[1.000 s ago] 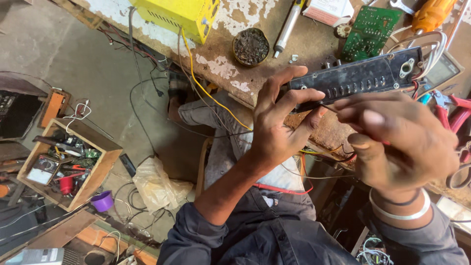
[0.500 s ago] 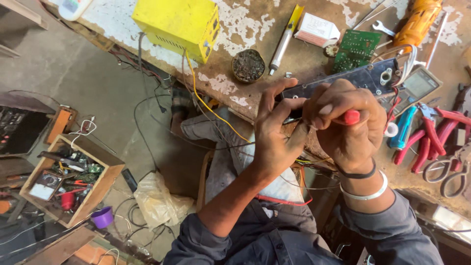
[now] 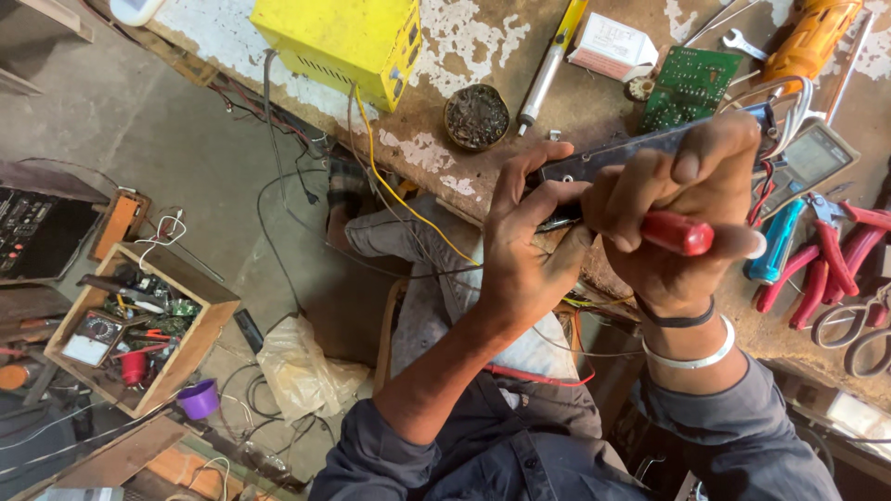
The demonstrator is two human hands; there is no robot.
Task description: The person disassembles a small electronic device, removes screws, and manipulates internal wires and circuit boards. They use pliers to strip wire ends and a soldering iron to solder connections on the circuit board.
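Note:
My left hand [image 3: 524, 250] grips the near end of a long black panel [image 3: 608, 158] held over the workbench edge. My right hand [image 3: 682, 209] is closed around a red-handled screwdriver [image 3: 677, 232], pressed down against the panel; the tip is hidden behind my fingers. Wires [image 3: 784, 111] run from the panel's far end. Both wrists hover above my lap.
On the worn bench [image 3: 436, 153] are a yellow metal box [image 3: 339, 42], a round tin [image 3: 476, 116], a green circuit board [image 3: 690, 88], a multimeter [image 3: 812, 158], red pliers [image 3: 840, 260], a blue-handled tool [image 3: 775, 241] and an orange tool [image 3: 812, 37]. A wooden parts box [image 3: 186, 357] stands on the floor at left.
My right hand has closed on the red screwdriver and settled onto the panel. The panel has come nearer and lower, and the view has shifted toward the bench.

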